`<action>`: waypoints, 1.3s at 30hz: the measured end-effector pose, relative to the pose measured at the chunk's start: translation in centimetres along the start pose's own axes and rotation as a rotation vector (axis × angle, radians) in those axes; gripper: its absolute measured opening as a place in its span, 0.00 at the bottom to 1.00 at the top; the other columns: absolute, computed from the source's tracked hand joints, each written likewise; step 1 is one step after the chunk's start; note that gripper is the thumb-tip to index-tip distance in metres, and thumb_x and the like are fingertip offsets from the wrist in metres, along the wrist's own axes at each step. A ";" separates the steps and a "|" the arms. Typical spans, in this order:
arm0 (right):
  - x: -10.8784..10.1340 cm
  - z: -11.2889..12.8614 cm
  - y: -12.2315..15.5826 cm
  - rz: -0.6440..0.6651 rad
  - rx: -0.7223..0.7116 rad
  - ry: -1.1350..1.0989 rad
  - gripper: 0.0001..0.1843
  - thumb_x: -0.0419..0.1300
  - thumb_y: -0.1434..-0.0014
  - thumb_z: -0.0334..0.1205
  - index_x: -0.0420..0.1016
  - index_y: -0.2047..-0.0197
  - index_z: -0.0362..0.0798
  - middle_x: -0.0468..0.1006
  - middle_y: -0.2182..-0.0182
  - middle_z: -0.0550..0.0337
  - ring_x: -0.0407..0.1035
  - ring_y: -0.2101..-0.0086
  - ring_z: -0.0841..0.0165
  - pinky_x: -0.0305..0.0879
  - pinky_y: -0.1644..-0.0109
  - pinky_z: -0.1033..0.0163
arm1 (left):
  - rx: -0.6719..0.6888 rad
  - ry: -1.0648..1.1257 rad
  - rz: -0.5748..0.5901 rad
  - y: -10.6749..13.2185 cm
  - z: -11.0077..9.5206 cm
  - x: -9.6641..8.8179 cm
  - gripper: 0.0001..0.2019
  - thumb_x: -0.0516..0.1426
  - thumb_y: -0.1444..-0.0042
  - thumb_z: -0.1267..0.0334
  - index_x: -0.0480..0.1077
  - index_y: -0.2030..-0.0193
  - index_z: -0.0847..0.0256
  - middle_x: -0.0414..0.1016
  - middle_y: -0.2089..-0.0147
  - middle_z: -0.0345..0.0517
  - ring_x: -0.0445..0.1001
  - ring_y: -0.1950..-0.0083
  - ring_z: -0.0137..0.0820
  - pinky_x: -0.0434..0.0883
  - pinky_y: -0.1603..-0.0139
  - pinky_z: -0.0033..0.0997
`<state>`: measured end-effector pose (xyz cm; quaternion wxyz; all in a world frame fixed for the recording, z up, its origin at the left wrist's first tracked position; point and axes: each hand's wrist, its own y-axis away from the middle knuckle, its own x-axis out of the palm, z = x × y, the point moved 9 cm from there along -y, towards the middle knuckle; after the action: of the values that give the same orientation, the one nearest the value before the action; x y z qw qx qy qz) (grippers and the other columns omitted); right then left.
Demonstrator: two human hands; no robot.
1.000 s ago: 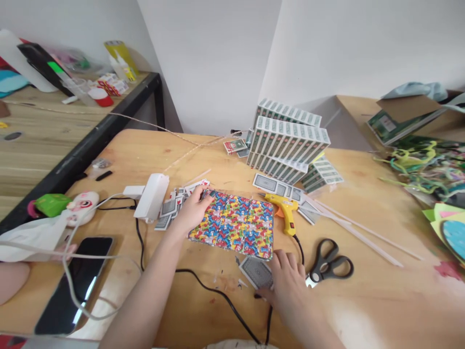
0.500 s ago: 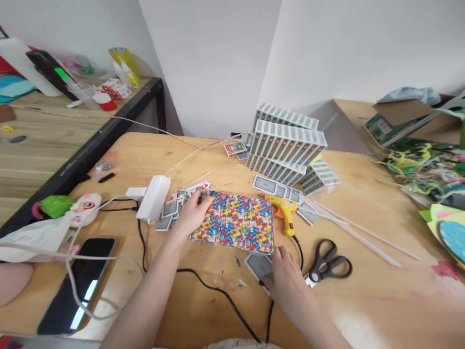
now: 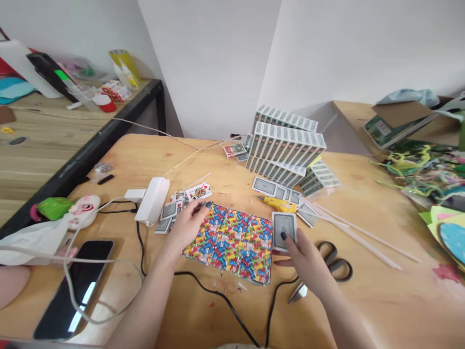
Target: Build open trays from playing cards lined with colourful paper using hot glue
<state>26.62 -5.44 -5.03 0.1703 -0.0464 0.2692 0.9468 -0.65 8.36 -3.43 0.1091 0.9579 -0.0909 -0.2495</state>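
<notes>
My left hand point(image 3: 189, 224) is closed on the upper left corner of a flat rectangular panel point(image 3: 232, 242), covered in a bright red, blue and yellow print. Thumb on top, my right hand point(image 3: 307, 257) pinches a grey-backed playing card point(image 3: 284, 225) at the panel's right edge; whether the two touch I cannot tell. Just behind the card lies a yellow hot glue gun point(image 3: 279, 204), its grip partly hidden. Black-handled scissors point(image 3: 341, 266) rest under and beside my right wrist. Loose playing cards point(image 3: 170, 211) lie scattered left of the panel, near my left hand.
Card boxes point(image 3: 286, 145) stand stacked at the back, with glue sticks point(image 3: 359, 242) to their right. A white power strip point(image 3: 154, 199), a phone point(image 3: 76, 288) and cables occupy the left side. A black cord point(image 3: 221, 293) runs across the front.
The panel has shifted toward me under my left hand. My right hand has lifted the grey-backed card off the table and brought it up to the panel's right side, over part of the glue gun.
</notes>
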 end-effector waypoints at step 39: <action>-0.5 11.7 2.3 -0.176 -0.568 -0.496 0.21 0.55 0.41 0.48 0.72 0.47 0.52 0.76 0.50 0.53 0.67 0.47 0.56 0.61 0.42 0.47 | 0.319 0.245 0.057 2.7 -3.9 0.3 0.45 0.67 0.64 0.59 0.53 0.38 0.53 0.63 0.40 0.54 0.68 0.44 0.48 0.72 0.50 0.45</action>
<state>26.32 -1.33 6.13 0.2913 0.1156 -0.0579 0.9479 1.25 6.34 0.40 -0.0269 0.9833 -0.1424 -0.1102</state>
